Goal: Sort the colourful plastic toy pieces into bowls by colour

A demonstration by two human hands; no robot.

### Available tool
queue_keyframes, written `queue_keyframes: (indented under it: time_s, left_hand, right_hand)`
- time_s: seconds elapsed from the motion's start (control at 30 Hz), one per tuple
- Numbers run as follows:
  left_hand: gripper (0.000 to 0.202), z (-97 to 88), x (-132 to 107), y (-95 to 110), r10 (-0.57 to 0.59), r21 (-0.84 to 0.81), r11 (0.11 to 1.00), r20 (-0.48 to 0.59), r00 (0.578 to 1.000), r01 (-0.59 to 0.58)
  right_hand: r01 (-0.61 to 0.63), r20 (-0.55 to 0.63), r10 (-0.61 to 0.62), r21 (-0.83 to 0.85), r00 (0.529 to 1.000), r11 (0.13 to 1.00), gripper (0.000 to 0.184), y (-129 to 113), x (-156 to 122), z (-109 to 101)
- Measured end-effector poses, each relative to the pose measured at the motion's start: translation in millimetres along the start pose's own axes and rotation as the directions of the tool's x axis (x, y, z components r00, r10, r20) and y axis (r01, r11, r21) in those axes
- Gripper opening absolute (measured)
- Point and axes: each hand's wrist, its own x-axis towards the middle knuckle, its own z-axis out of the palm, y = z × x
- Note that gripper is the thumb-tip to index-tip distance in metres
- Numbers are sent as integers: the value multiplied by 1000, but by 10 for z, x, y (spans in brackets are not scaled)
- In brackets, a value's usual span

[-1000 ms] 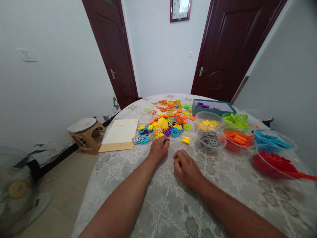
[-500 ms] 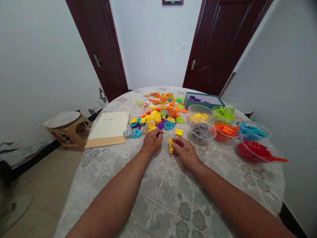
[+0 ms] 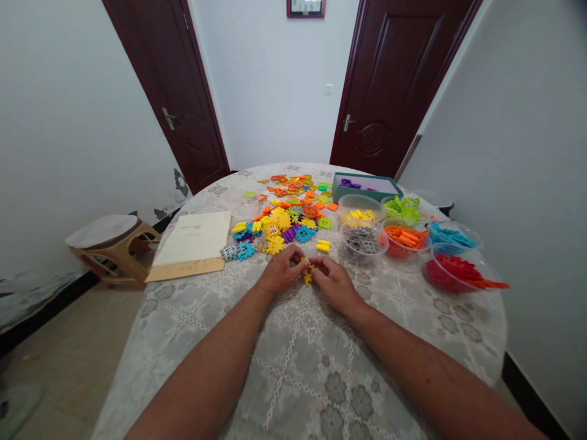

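Note:
Both hands meet over the near middle of the table around a small yellow plastic building piece (image 3: 307, 278) with notched edges. My right hand (image 3: 333, 281) pinches it from the right between thumb and fingers. My left hand (image 3: 285, 269) grips its left side, the thumb and forefinger closed on it; the fingers hide part of the piece. Just beyond the hands lies another yellow piece (image 3: 323, 245), ridged and flat on the cloth. Past the left hand spreads a mixed pile of building pieces (image 3: 279, 219) in yellow, blue, purple, orange and green.
Clear tubs hold sorted pieces at the right: a yellow tub (image 3: 361, 206), a grey tub (image 3: 364, 250), an orange tub (image 3: 407, 249), a red tub (image 3: 458, 286), plus green and blue ones. A green box (image 3: 368, 194) stands behind. Paper (image 3: 191, 238) lies at the left; a stool (image 3: 110, 244) is beyond.
My left hand has come right and closed on the yellow piece, which my right hand alone held before. The whole view has shifted slightly.

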Motion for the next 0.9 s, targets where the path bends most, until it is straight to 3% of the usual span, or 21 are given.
queue_keyframes:
  time_s: [0.1, 0.17, 0.23, 0.37, 0.5, 0.57, 0.67, 0.73, 0.77, 0.83, 0.9]
  left_hand:
    - [17, -31, 70, -7, -149, -161, 976, -8, 989, 146]
    - [18, -53, 101, -12, -278, -254, 931, -19, 960, 264]
    - [18, -71, 107, -14, -356, -301, 892, -13, 934, 336]
    - [22, -106, 63, -8, -387, -365, 857, 10, 922, 364]
    - [24, -155, 9, 6, -388, -461, 819, -8, 922, 341]
    - [24, -179, -10, 20, -384, -467, 822, -28, 923, 327]
    - [26, -199, -28, 66, -376, -453, 837, -70, 924, 306]
    - [26, -196, -30, 108, -381, -459, 836, -90, 920, 301]
    - [26, -190, -29, 127, -390, -466, 830, -93, 916, 306]
    - [27, -173, -21, 149, -412, -483, 815, -96, 906, 319]
    - [30, -155, -9, 141, -430, -504, 802, -115, 896, 320]
  right_hand:
    - [177, -40, -197, -293, 980, 939, 39, 9, 45, -33]
    - [194, -39, -236, -454, 971, 870, 47, 21, 113, -56]
    - [141, -34, -199, -587, 979, 797, 53, 20, 212, -70]
    - [15, -11, -36, -763, 999, 646, 57, -41, 448, -61]
    - [-39, 9, 85, -835, 996, 549, 36, -110, 579, -47]
    - [-16, 27, 66, -818, 997, 575, 28, -119, 565, -59]
    - [65, 56, -38, -619, 998, 783, 24, -111, 489, -97]
    - [2, 29, 8, -322, 1000, 947, 30, -112, 447, -106]
    - [-63, 29, 68, -144, 997, 988, 34, -118, 434, -98]
    - [-179, 67, 169, 198, 983, 964, 39, -137, 424, -55]
    - [-235, 122, 202, 444, 972, 865, 41, -158, 424, 10]
